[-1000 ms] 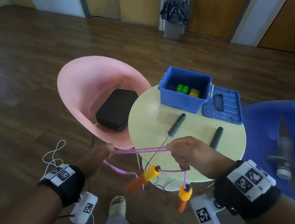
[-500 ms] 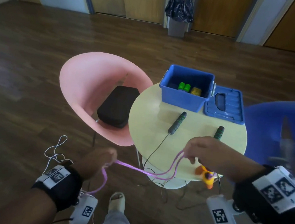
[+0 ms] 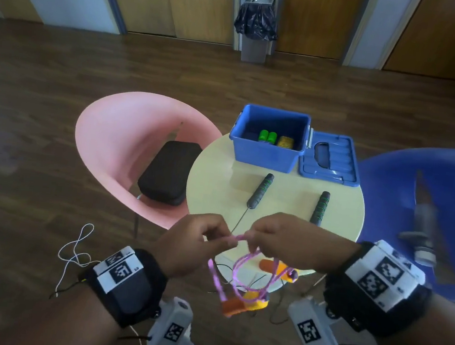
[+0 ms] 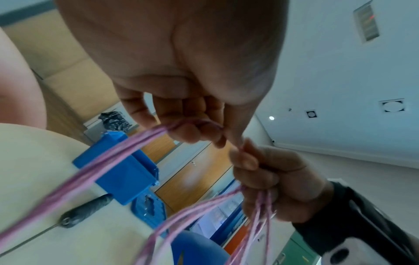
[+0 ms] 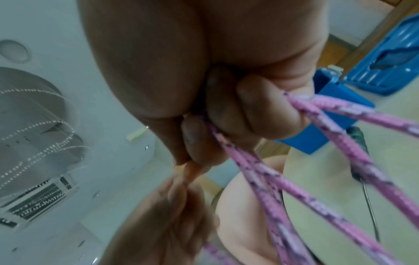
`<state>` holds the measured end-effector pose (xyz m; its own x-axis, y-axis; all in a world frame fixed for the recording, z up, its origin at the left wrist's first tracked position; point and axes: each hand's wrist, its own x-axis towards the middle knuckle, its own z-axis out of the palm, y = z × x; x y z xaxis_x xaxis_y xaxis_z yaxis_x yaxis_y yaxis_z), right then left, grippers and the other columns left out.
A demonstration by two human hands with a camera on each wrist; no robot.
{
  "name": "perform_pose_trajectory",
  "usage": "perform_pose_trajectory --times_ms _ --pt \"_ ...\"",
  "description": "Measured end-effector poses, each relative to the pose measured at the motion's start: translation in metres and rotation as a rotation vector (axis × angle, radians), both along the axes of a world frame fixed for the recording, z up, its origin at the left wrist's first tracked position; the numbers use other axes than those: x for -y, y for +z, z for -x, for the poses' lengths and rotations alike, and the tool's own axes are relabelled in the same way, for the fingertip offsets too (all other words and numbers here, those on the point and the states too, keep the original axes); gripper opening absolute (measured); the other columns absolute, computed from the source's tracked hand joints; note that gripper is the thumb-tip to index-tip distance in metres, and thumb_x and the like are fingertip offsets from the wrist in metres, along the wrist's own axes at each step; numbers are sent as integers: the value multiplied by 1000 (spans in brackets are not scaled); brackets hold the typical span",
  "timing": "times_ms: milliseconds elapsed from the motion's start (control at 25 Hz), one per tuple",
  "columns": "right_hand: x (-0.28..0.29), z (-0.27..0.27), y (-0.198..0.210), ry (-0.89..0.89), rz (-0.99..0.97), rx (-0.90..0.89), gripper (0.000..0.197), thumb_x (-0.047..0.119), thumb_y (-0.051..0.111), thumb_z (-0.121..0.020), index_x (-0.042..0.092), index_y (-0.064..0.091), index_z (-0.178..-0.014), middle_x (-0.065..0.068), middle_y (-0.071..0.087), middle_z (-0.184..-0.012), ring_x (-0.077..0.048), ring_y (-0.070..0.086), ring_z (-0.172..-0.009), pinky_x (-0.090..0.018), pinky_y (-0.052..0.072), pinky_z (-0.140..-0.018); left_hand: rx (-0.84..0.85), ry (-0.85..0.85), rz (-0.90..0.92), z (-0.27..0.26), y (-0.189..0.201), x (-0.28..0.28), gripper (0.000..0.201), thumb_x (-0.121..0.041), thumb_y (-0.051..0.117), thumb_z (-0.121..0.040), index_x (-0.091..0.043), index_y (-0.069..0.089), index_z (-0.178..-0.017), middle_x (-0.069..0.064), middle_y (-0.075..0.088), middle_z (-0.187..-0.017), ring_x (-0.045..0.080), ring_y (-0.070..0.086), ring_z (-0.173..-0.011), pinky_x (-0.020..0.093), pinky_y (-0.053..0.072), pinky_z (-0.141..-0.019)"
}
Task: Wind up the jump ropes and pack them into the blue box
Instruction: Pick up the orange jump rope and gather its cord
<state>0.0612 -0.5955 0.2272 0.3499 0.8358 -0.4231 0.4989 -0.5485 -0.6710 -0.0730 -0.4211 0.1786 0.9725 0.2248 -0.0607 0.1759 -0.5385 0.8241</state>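
Observation:
Both hands hold a pink jump rope (image 3: 241, 264) folded into loops in front of the round table. My left hand (image 3: 198, 242) pinches the strands (image 4: 127, 148) from the left. My right hand (image 3: 283, 241) grips the same bundle (image 5: 301, 143) from the right, the two hands almost touching. The rope's orange handles (image 3: 236, 305) dangle below the hands. The open blue box (image 3: 269, 140) stands at the table's far side with green and yellow items inside. A second rope's two black-and-green handles (image 3: 260, 190) lie on the table (image 3: 214, 176), its thin black cord running off the near edge.
The box's blue lid (image 3: 329, 161) lies flat to the right of the box. A pink chair (image 3: 127, 144) with a black case (image 3: 168, 171) on its seat stands left of the table. A blue chair (image 3: 416, 199) stands on the right. A bin (image 3: 255, 28) is by the far wall.
My hands have come together: the left hand moved up and right to meet the right one, folding the pink rope into shorter loops. The orange handles now hang lower beneath the hands.

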Motion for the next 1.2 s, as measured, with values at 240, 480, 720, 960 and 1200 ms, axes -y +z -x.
perform_pose_trajectory --times_ms 240,480,720,960,1200 --pt "23 -22 13 -245 -68 -32 36 38 53 -99 21 59 -68 14 45 -51 -9 37 -51 -19 35 -50 -142 61 20 21 -22 -30 26 -52 66 -77 -32 65 -62 -3 61 -55 6 52 -51 25 43 -58" --pt "18 -19 15 -254 -17 -1 27 34 56 -94 19 66 -74 13 50 -53 -4 40 -46 -19 38 -53 -268 -16 -42 32 -49 -46 22 -45 72 -82 -26 72 -70 -2 70 -66 18 66 -67 34 49 -71" --pt "-9 12 1 124 190 137 51 65 47 -91 42 49 -137 15 55 -134 -6 52 -114 -26 38 -94 107 -101 -375 13 -23 -2 38 -39 68 -84 -21 48 -57 -8 40 -50 9 37 -52 17 26 -51" --pt "-27 22 -13 -79 -37 128 36 48 58 -90 31 46 -121 8 62 -84 -3 51 -61 -27 39 -60 196 -113 -464 12 -19 -7 39 -46 58 -86 -26 37 -61 -6 36 -50 14 35 -50 27 27 -47" --pt "-32 27 -7 230 71 131 32 49 49 -96 21 64 -97 2 66 -88 -13 61 -72 -36 53 -75 150 -82 -265 18 -20 -14 26 -46 63 -77 -24 52 -68 -11 41 -48 9 35 -49 24 28 -48"
